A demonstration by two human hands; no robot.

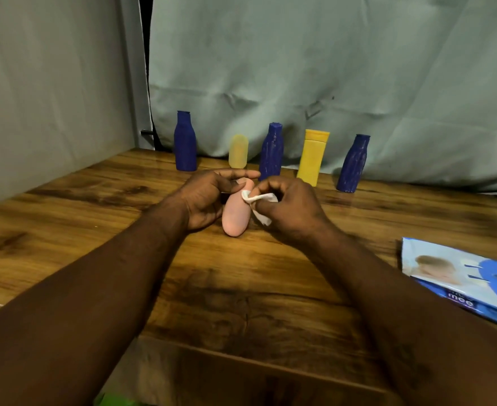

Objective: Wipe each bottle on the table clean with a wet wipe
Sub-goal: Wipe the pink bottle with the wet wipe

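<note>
In the head view, the pink bottle [237, 213] is gripped near its top by the left hand [204, 197], seemingly tilted over the middle of the table [241, 288], while the wipe [261, 200] is pinched by the right hand [289, 208] and pressed to its side. Wiping is judged under way; next, turning the bottle is called for.

pink bottle [235, 213] under white wipe [260, 200]
</note>
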